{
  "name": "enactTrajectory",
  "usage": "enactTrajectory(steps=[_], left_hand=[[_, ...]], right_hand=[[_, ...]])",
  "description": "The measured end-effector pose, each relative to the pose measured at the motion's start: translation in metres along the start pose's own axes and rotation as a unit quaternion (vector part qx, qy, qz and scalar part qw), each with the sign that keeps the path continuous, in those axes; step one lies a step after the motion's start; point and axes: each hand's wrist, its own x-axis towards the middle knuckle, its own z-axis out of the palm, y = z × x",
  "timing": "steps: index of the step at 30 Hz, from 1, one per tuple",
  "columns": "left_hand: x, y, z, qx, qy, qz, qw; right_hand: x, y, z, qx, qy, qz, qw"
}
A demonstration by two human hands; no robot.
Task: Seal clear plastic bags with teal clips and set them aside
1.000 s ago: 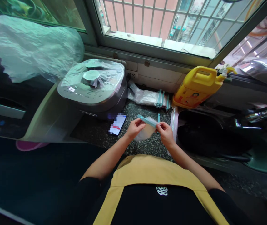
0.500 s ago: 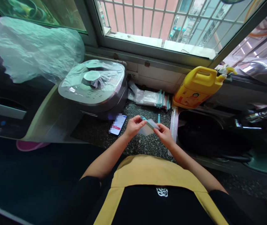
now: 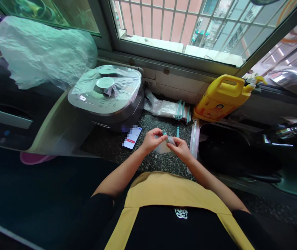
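Translucent, teal-edged plastic bag (image 3: 163, 149) hangs between left hand (image 3: 151, 141) and right hand (image 3: 181, 148), both pinching it, right of the lit rectangular phone (image 3: 135, 137).

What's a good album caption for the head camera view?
Left hand and right hand pinch a translucent plastic bag above a speckled countertop, near a smartphone.

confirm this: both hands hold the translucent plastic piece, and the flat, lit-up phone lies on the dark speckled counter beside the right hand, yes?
Not quite: the flat, lit-up phone lies beside the left hand, not the right hand, as the head view shows. Both hands do hold the translucent plastic piece, and the phone is on the dark speckled counter.
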Motion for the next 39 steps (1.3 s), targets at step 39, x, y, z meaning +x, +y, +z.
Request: enactTrajectory(steps=[39], left_hand=[[0.0032,-0.0096,0.0025,0.036,0.007,0.016,0.999]], right_hand=[[-0.0013,0.0011,-0.0006,0.006,0.018,0.015,1.0]])
